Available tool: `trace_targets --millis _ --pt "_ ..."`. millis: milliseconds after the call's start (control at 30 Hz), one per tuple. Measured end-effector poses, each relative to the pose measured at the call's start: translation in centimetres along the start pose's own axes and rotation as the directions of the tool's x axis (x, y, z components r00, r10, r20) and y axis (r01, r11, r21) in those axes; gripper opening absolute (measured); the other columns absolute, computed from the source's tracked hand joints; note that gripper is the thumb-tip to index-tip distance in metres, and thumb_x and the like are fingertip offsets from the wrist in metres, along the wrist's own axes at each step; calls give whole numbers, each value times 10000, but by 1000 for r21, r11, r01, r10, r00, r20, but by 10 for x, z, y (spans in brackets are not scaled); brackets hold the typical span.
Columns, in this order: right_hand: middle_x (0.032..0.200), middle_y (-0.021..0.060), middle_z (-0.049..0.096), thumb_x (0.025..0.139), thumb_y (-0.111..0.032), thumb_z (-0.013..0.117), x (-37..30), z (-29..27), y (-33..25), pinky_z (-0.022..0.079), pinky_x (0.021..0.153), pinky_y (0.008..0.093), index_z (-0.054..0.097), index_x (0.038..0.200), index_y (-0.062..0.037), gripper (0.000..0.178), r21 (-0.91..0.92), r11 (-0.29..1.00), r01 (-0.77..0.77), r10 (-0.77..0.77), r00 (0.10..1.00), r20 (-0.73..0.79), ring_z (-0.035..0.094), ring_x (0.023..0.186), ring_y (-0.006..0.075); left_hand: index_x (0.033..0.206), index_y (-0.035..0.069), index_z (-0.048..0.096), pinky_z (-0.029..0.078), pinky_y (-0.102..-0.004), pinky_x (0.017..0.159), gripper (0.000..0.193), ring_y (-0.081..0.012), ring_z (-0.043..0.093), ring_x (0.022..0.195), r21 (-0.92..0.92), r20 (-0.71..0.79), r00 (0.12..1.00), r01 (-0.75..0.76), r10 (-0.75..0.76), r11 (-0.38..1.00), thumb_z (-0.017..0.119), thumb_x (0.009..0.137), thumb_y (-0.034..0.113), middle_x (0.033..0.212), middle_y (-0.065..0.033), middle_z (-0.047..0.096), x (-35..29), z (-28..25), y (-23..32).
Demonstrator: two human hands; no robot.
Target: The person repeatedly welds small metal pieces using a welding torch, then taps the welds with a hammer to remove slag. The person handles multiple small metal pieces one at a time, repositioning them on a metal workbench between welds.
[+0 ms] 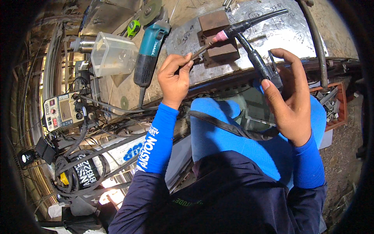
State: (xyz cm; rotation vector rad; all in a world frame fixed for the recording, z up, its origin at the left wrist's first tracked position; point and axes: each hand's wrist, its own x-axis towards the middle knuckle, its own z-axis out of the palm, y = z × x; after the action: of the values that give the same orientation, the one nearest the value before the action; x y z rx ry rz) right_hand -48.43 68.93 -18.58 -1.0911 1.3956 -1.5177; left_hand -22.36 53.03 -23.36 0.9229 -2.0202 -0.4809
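My right hand is wrapped around the black handle of a TIG welding torch, its index finger raised along the switch side. The torch head lies toward the far left of that hand, ending in a pink nozzle. My left hand pinches a thin brownish metal rod between thumb and fingers. The rod's far end reaches the nozzle tip; whether they touch I cannot tell. Rusty steel blocks sit beneath them on a marked metal plate. A black-sleeved cable crosses my lap.
Left of the plate lie a teal angle grinder, a green tape measure and a clear plastic container. A welding machine and a cable-wrapped cylinder stand further left. A curved bar and a scrap-filled tray are at right.
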Motion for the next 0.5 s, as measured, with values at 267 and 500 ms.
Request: trace_targets --millis 267,500 --pt "1290 131 612 936 42 679 4 4 13 486 916 288 508 1459 26 550 -72 979 192 -193 981 -7 576 988 151 1028 -28 796 507 -281 717 132 -160 634 777 2 -5 1000 -7 7 1000 792 899 -57 863 -85 680 1 0 0" --pt "1313 151 616 934 41 669 5 3 11 497 907 293 519 1447 28 535 -93 974 205 -206 979 -3 588 979 166 1021 -27 795 508 -280 718 131 -163 634 775 -19 -8 1000 -6 5 1000 786 895 -62 863 -88 681 0 0 -1"
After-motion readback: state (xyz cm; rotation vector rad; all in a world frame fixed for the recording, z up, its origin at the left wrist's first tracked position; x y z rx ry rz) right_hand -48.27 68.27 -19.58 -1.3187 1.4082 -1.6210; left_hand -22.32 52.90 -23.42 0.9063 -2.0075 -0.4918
